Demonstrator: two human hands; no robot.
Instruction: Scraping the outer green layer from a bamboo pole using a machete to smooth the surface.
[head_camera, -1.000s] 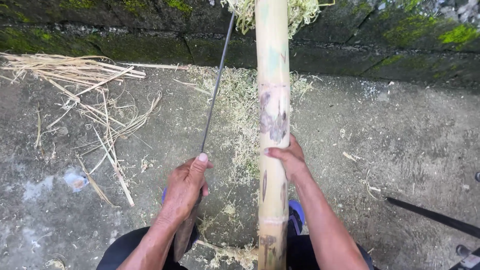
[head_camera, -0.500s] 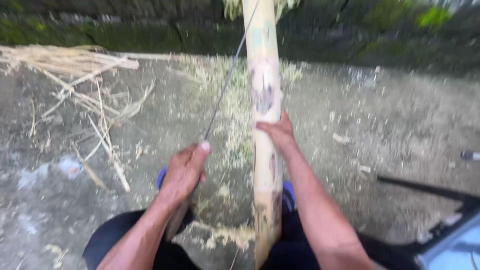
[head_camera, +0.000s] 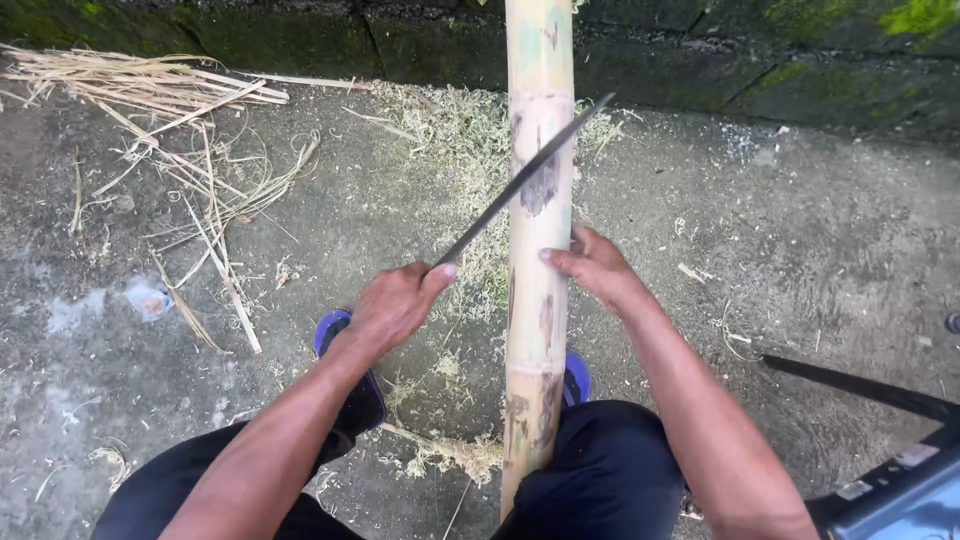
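long pale yellow-green bamboo pole (head_camera: 538, 250) upright between the knees, over grey concrete | thin dark metal blade (head_camera: 520, 185) laid aslant across it | left hand (head_camera: 395, 303) clenched on the blade's handle (keep the edge shallow) | right hand (head_camera: 595, 265) grasping the pole, best kept below the blade

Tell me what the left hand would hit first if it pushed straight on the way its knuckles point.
Probably the pale upright bamboo pole: the left hand, gripping the long dark blade, points up-right toward it, though depth is unclear.
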